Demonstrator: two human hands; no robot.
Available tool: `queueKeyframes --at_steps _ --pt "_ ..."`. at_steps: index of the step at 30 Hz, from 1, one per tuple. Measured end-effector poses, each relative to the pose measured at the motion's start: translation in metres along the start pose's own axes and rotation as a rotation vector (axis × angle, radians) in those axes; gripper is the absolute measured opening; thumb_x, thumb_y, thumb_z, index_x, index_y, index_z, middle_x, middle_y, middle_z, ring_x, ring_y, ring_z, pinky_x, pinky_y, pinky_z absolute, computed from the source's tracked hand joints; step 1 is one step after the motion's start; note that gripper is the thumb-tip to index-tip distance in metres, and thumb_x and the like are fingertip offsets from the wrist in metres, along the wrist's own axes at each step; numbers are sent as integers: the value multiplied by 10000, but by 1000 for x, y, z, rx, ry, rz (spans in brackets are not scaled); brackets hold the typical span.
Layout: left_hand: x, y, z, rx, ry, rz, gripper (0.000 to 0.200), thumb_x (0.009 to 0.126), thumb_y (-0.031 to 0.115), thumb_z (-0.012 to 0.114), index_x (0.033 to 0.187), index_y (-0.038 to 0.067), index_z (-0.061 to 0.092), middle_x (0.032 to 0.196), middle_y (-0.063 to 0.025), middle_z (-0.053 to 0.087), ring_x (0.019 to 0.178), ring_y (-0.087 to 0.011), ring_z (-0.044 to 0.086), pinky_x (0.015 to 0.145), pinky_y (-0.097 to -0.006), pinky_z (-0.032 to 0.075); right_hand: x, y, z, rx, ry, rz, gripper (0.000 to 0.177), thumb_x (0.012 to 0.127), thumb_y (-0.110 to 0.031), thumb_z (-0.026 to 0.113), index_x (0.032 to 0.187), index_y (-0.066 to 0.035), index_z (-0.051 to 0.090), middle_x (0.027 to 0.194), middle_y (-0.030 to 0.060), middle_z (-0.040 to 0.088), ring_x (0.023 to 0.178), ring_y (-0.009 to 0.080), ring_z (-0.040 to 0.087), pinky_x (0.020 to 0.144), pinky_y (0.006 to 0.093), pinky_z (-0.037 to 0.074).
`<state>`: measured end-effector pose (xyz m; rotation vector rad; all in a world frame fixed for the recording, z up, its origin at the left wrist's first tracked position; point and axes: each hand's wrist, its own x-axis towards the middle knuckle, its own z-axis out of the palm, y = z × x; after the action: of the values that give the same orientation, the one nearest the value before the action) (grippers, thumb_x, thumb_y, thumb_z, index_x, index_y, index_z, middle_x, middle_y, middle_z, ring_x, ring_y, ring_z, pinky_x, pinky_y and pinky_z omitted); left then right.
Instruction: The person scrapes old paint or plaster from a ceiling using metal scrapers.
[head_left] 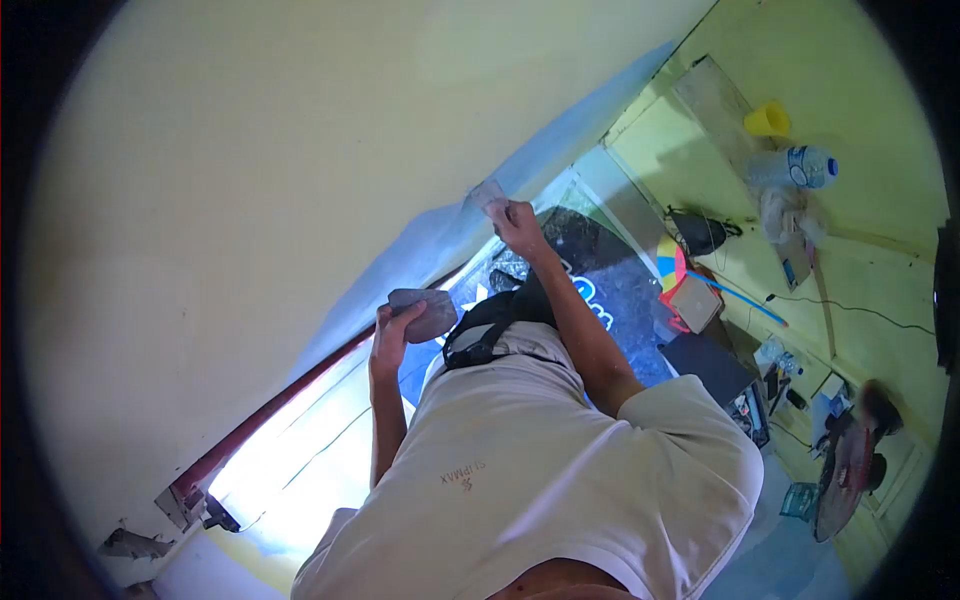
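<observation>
Closest in, a pale shirt [540, 470] fills the lower view, with one black strap [485, 335] across it. Just beside the strap, the left hand [392, 335] is raised with its fingers curled around a grey pad [428, 310]. This is one flat piece, held near the wall [250, 180], probably to keep it within easy reach of the other hand. Further out, the right hand [520, 228] pinches one scraper [488, 195] between thumb and fingers. Its small blade touches the wall just past the fingertips, seemingly laid flat so the edge meets the surface. The blade looks thin and pale, though blur makes its shape hard to be sure of. Well beyond both sets of fingers, on the floor [880, 90], are one bottle [800, 167], one yellow cup [767, 120] and one fan [850, 465].
</observation>
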<state>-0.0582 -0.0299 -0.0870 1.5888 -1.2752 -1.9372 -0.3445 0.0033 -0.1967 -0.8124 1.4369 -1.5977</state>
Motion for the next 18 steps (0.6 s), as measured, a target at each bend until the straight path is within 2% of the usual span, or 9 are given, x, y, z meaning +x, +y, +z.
queueKeyframes --at_steps 2,3,6,10,11,14,15,16,18 --pt "-2 7 3 -67 -42 -24 262 803 190 713 969 -7 673 947 -89 680 866 -177 628 819 -307 477 -6 -10 1 -22 -1 37 461 971 -372 557 676 -19 543 532 -28 449 493 55 416 437 270 326" --pt "-4 11 6 -101 -64 -40 263 800 191 716 967 -8 674 948 -87 681 868 -175 629 818 -303 477 -8 -14 7 -79 6 -91 443 976 -357 554 700 -10 564 533 -29 452 490 58 415 441 270 333" --pt "-1 2 3 -53 9 -60 277 792 192 727 974 -8 672 950 -89 683 872 -168 631 812 -298 478 -2 -22 13 -31 -83 -25 431 975 -366 552 757 3 596 531 -26 464 489 61 423 447 269 348" --pt "-1 0 -1 -55 -7 -23 304 786 203 739 989 -10 663 945 -97 682 857 -164 630 796 -290 479 -3 -15 8 -39 -28 -9 447 972 -380 551 729 -5 561 528 -17 472 475 62 430 429 263 351" --pt "-3 -8 -5 -8 107 3 287 787 197 736 970 -16 675 920 -98 688 836 -174 643 787 -299 492 -6 -12 1 80 -41 159 432 977 -359 548 710 -20 545 528 -18 469 458 60 423 411 256 337" --pt "-4 1 -3 -97 6 8 263 788 164 732 966 -22 680 915 -103 695 822 -184 660 777 -314 510 -2 16 -7 -52 -11 147 445 979 -384 536 716 -25 545 520 -18 467 427 61 421 388 247 324" --pt "-3 -3 -8 -113 3 8 251 792 123 725 987 -28 677 937 -107 699 828 -191 671 779 -328 523 1 24 -3 -28 3 41 477 978 -423 522 710 -29 539 495 -17 457 396 67 415 371 248 316" --pt "-2 -5 -10 -130 -10 9 249 793 115 723 990 -29 676 938 -108 700 829 -191 671 780 -328 524 2 33 -2 -10 -16 34 477 979 -424 521 711 -30 539 489 -17 454 393 68 414 369 249 315" --pt "-4 -6 -12 -162 -38 1 244 795 97 719 997 -33 675 941 -109 702 831 -189 672 783 -328 526 -2 3 5 25 -50 31 476 979 -427 520 712 -33 540 476 -18 446 385 71 413 365 250 312"
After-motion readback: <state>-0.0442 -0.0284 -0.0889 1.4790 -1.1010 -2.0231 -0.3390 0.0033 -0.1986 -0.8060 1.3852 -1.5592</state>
